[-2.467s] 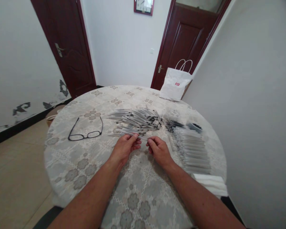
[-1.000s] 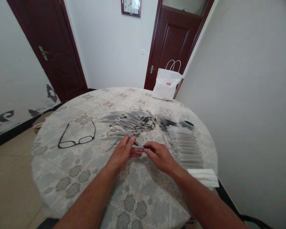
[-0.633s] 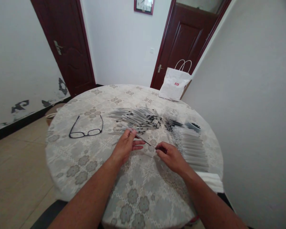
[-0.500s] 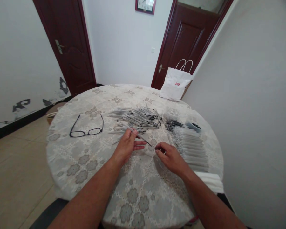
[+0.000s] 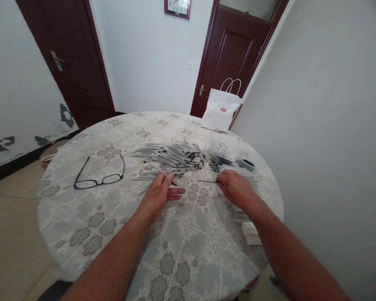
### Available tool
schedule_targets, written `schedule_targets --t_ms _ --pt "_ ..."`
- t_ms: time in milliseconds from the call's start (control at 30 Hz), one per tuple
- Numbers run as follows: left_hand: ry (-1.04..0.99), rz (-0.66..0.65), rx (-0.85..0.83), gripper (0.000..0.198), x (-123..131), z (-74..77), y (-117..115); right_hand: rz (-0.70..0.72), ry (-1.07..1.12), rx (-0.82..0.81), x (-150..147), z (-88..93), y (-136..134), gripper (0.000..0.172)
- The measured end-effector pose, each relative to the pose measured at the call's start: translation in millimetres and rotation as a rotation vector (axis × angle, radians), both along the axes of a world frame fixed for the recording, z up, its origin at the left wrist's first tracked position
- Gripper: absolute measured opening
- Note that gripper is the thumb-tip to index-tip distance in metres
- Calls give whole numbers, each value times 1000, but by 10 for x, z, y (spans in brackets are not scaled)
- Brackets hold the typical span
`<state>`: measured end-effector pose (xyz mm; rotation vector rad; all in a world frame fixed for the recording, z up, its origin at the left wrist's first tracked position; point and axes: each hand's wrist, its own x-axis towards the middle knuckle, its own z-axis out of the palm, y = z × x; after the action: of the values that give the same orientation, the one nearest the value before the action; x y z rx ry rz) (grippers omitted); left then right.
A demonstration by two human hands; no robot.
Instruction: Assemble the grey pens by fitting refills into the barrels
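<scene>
A heap of grey pen barrels [image 5: 169, 156] with black ends lies in the middle of a round table [image 5: 119, 225]. My left hand [image 5: 158, 195] rests just in front of the heap and pinches one grey barrel [image 5: 160, 170] between thumb and fingers. My right hand [image 5: 235, 188] is further right, over a row of pale tubes [image 5: 241, 209], and grips a thin dark refill [image 5: 207, 181] that points left. A bundle of black-tipped refills [image 5: 221, 162] lies beyond that hand.
Black-rimmed glasses [image 5: 98, 177] lie on the table's left part. A white paper bag [image 5: 221, 109] stands at the far edge against the wall. A folded white cloth [image 5: 252, 234] sits at the right rim. Two dark red doors are behind.
My hands, which met at the table's middle one second ago, have come apart. My right hand moved right and away, over the row of tubes, and now holds a thin refill.
</scene>
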<state>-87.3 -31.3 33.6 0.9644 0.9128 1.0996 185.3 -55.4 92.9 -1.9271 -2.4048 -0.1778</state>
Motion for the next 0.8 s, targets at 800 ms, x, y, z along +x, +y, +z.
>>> schedule_targets --t_ms 800 --pt "111 -192 -37 30 33 51 -61 -277 -115 105 391 89 668 30"
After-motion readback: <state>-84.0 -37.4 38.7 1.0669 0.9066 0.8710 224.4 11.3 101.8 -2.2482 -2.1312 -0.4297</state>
